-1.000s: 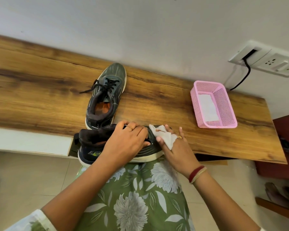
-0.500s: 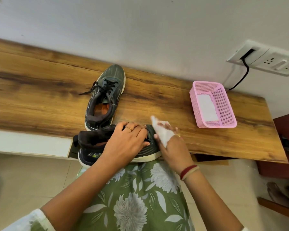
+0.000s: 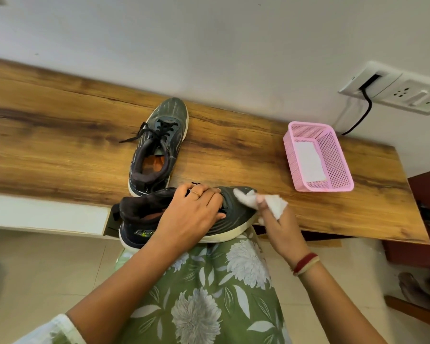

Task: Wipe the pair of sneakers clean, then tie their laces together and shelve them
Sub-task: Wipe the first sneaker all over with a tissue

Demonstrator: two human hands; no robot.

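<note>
Surface: a long wood-grain board [image 3: 60, 145] runs across the middle of the frame, its back edge against a plain white wall [image 3: 209, 45]. A white socket panel [image 3: 407, 95] is at upper right, and a black cable [image 3: 363, 112] drops from it behind the board.

Floor: pale tiles [image 3: 35, 269], lower left. A dark red cabinet [image 3: 427, 207] is at the right edge. Blurred footwear [image 3: 417, 286] lies at lower right.

On the board: a pink mesh basket [image 3: 335, 155] sits right of centre with a white sheet [image 3: 308, 162] inside. The far sneaker [image 3: 159, 145] stands upright at centre, toe toward the wall and laces loose.

The near sneaker [image 3: 233, 214] lies at the board's front edge, toe pointing right, tipped so its white sole faces the camera. It overhangs the edge above a green floral garment [image 3: 209, 294].

The left hand [image 3: 194, 214] grasps the near sneaker, fingers curled over its lace area. The right hand [image 3: 281, 229] pinches a white wipe [image 3: 273, 204] against the toe.

Open room: bare board far left, and between sneakers and basket. The basket's far end is near the wall.
</note>
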